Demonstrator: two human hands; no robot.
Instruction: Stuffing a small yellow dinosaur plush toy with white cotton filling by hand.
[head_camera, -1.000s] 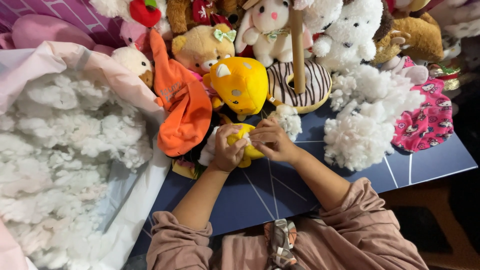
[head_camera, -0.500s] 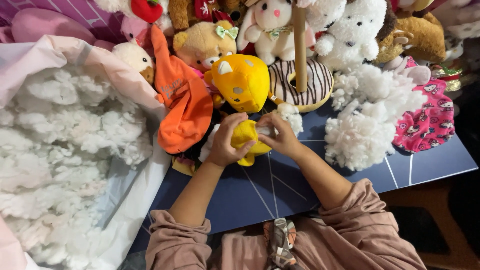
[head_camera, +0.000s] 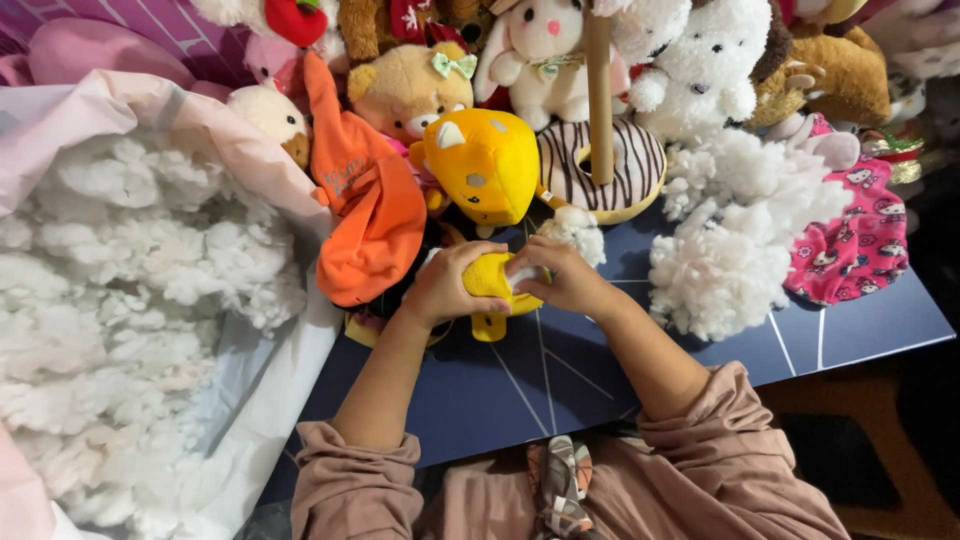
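Gripping a small yellow plush piece (head_camera: 490, 280) from both sides, the left hand (head_camera: 445, 285) wraps around its left end while the right hand (head_camera: 560, 278) pinches a bit of white stuffing (head_camera: 522, 272) against its right end. The piece sits just above the dark blue bench (head_camera: 620, 370), near its back edge. Right behind it lies a bigger yellow plush head (head_camera: 485, 165), with an orange fabric skin (head_camera: 365, 200) to the left and a striped doughnut cushion (head_camera: 630, 170) to the right. A heap of white filling (head_camera: 120, 300) fills a bag at far left; another fluffy clump (head_camera: 730, 240) rests on the right.
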